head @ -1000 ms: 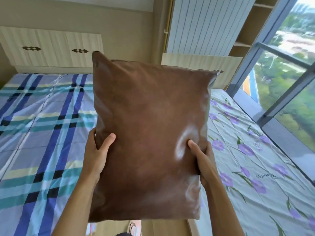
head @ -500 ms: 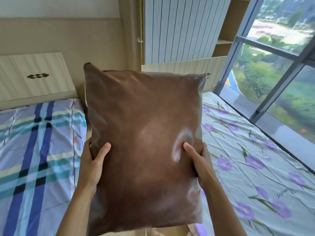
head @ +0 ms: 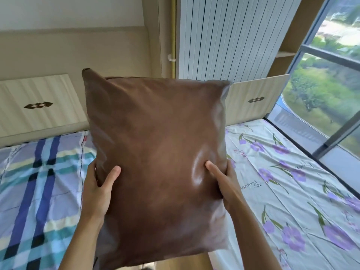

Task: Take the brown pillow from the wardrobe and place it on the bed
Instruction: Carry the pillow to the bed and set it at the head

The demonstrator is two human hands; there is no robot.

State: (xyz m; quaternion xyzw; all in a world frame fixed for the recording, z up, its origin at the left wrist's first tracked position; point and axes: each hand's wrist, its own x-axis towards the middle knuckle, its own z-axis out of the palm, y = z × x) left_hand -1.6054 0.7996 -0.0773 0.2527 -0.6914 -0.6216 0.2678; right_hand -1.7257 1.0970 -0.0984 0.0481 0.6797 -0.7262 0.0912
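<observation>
Left hand (head: 97, 189) and right hand (head: 227, 184) clamped on opposite side edges of the brown pillow (head: 157, 152), thumbs pressed into the front, roughly mid-height. Pillow upright in the air, most of it above the grip. Beyond: plaid bed (head: 39, 182) on the left, floral bed (head: 282, 191) on the right, window (head: 331, 75) farther back.
</observation>
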